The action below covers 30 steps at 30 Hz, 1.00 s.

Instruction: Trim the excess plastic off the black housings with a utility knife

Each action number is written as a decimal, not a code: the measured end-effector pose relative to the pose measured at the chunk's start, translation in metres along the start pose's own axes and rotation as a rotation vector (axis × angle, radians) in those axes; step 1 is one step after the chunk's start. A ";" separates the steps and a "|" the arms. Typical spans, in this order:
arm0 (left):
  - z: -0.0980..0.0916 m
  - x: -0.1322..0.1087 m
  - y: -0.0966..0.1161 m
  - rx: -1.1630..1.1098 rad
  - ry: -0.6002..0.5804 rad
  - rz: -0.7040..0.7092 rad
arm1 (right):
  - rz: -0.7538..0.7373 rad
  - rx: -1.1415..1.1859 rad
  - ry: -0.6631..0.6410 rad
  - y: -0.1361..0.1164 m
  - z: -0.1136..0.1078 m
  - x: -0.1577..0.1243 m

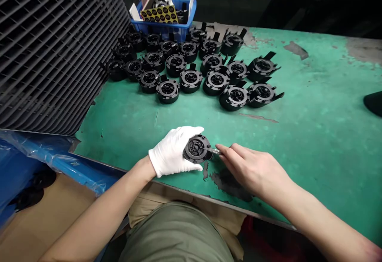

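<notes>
My left hand [176,150], in a white glove, is wrapped round the left side of a round black plastic part [196,149] just above the table's front edge. Bare and to the right of it, my right hand [243,162] pinches a small metal tool [215,151]. The tool's thin tip reaches over the right side of the black part's ringed face. Whether the tip touches the part cannot be made out.
Several similar black parts [191,78] stand in rows on the green table [322,134]. Behind them is a blue basket [179,31] holding a yellow sticker sheet. A black slatted stack [56,47] rises at the left. A dark object [374,103] sits at the right edge.
</notes>
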<state>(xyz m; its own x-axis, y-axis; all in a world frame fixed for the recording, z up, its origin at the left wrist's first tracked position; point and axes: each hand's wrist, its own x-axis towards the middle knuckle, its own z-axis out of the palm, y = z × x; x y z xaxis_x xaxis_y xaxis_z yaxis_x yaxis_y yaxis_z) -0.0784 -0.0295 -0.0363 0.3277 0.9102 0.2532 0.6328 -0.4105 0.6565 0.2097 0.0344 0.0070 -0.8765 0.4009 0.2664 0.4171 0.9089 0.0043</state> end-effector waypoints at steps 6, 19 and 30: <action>0.002 -0.002 -0.002 0.012 0.016 -0.008 | 0.109 -0.133 -0.103 -0.024 -0.007 -0.007; -0.001 0.000 -0.002 -0.002 0.008 0.014 | -0.017 -0.055 -0.157 -0.011 -0.021 0.002; 0.001 0.000 -0.005 -0.012 0.037 0.039 | 0.056 -0.073 -0.309 -0.015 -0.028 0.009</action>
<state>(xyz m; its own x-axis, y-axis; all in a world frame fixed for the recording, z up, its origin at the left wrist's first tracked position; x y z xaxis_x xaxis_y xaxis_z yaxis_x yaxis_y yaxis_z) -0.0810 -0.0276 -0.0407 0.3254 0.8951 0.3049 0.6114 -0.4452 0.6542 0.2025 0.0206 0.0360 -0.8785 0.4763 -0.0367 0.4732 0.8782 0.0696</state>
